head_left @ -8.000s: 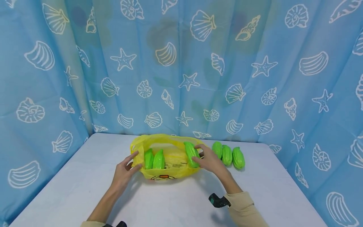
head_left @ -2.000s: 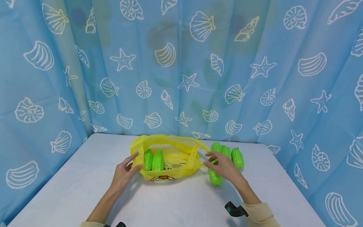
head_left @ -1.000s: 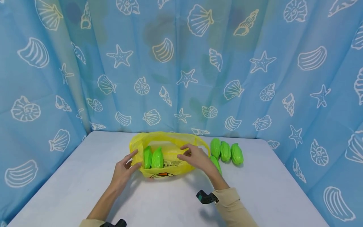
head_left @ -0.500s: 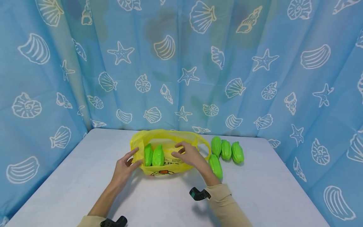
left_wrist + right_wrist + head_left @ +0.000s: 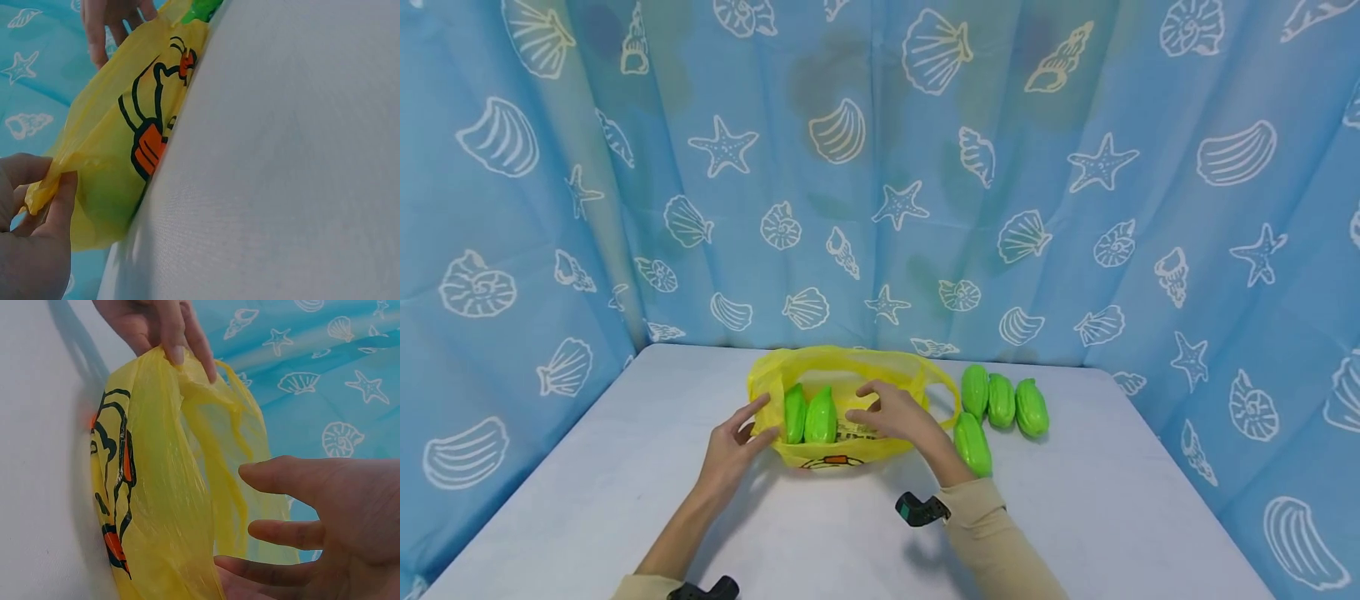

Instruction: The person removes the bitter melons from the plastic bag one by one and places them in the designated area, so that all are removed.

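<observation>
A yellow plastic bag (image 5: 842, 452) with a black and orange print lies on its side on the white table, mouth toward me. My left hand (image 5: 727, 450) pinches its left rim between thumb and fingers, plainly seen in the left wrist view. Two glossy green ribbed, melon-shaped things (image 5: 821, 417) sit inside, at the left. Over the right part of the mouth is my right hand (image 5: 895, 414), fingers spread and holding nothing. In the right wrist view its fingers (image 5: 287, 534) are beside the bag's yellow film (image 5: 169, 519); whether they touch it I cannot tell.
Several more green things lie right of the bag: one (image 5: 973, 445) near my right forearm, and a row behind it, including the rightmost one (image 5: 1032, 408). A bag handle (image 5: 951, 400) loops out toward them. A blue shell-print curtain (image 5: 880, 250) hangs behind the table (image 5: 1112, 500).
Earlier my right hand held a green thing at the bag's mouth; that thing now lies outside, on the right. The hand then went from the bag's right handle leftward over the opening.
</observation>
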Demonstrator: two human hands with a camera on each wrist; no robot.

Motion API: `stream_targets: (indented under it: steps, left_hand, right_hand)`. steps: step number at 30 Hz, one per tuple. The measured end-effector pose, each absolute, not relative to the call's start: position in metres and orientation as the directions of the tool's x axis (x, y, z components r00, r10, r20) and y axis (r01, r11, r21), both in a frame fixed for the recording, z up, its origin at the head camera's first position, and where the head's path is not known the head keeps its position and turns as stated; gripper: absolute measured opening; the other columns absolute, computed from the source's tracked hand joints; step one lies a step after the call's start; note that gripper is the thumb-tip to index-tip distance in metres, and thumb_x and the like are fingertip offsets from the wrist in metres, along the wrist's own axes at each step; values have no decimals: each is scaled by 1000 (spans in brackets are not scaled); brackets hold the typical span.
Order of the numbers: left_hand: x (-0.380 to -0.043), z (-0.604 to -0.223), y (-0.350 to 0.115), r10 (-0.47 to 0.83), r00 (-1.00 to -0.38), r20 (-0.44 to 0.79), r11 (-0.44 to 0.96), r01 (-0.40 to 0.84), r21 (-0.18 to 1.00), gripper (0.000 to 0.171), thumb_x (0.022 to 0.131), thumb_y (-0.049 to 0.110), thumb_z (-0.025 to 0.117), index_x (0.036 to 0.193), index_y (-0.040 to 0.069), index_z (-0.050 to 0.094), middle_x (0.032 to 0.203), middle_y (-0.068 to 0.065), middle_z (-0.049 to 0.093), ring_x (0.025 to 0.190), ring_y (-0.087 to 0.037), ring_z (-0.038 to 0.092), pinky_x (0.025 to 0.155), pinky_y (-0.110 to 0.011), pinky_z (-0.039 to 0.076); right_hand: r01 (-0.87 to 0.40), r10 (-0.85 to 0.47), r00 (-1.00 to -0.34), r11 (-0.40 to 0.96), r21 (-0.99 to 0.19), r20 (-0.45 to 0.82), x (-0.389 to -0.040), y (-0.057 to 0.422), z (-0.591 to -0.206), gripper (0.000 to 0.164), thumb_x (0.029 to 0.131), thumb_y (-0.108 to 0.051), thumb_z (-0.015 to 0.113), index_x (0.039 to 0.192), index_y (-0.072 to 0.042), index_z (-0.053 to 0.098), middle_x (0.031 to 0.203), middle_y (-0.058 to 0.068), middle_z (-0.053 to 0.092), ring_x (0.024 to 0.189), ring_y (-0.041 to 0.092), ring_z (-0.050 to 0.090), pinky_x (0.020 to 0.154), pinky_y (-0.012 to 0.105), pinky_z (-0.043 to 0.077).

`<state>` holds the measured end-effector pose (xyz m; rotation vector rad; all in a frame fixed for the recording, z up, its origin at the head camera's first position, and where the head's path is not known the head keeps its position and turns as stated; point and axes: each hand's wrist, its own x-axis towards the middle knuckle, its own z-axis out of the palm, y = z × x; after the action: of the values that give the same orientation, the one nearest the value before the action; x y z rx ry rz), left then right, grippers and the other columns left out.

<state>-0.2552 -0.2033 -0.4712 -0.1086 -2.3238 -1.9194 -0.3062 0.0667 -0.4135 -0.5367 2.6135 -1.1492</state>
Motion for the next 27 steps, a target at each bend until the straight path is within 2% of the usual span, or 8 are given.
stream_targets:
  steps: [6, 10, 13, 20, 23, 27]
  left_hand:
    - [-254, -473, -203, -18, -992, 123, 180, 118, 977, 59, 92, 19, 69, 147, 18, 46, 159, -4, 33, 142, -28, 41, 92, -6, 46]
    - [-255, -472, -203, -22, -992, 126, 194, 119, 974, 59, 92, 21, 69, 147, 20, 46, 160, -4, 32, 142, -28, 41, 93, -7, 45]
    - [-255, -470, -203, -26, -991, 133, 202, 125, 971, 60, 92, 21, 69, 147, 19, 46, 160, -5, 32, 143, -30, 40, 93, -7, 45]
    - [-256, -470, -204, -22, -990, 136, 204, 129, 970, 61, 92, 21, 69, 148, 17, 45, 160, -6, 33, 142, -30, 41, 94, -8, 46]
    - [-257, -470, -204, -24, -990, 140, 204, 132, 970, 61, 92, 20, 69, 148, 16, 45, 159, -6, 33, 142, -30, 41, 94, -8, 46]
    - [-256, -472, -203, -27, -990, 139, 193, 131, 972, 61, 92, 18, 70, 147, 15, 45, 159, -6, 34, 141, -29, 42, 92, -7, 47]
  right_hand:
    - [-193, -415, -900, 649, -736, -130, -309, 61, -413, 59, 93, -37, 66, 141, -6, 48, 113, 17, 65, 79, 27, 66, 70, 34, 57]
    - [-198, -434, -890, 645, -738, -140, -311, 54, -410, 62, 93, -36, 67, 142, -6, 46, 99, 22, 67, 68, 24, 59, 64, 32, 52]
    - [-225, -450, -884, 651, -725, -129, -311, 48, -409, 62, 92, -35, 67, 142, -6, 46, 93, 21, 67, 66, 23, 58, 60, 30, 49]
    - [-211, -433, -889, 681, -701, -153, -314, 37, -413, 65, 91, -39, 69, 142, -7, 45, 89, 12, 65, 61, 18, 51, 52, 27, 40]
    - [-206, -426, -892, 685, -699, -154, -316, 34, -415, 66, 90, -41, 69, 142, -7, 45, 96, 8, 64, 65, 17, 58, 56, 27, 42]
    - [-197, -418, -894, 689, -698, -161, -315, 29, -417, 67, 90, -41, 69, 142, -7, 44, 106, 8, 64, 76, 19, 65, 68, 30, 49]
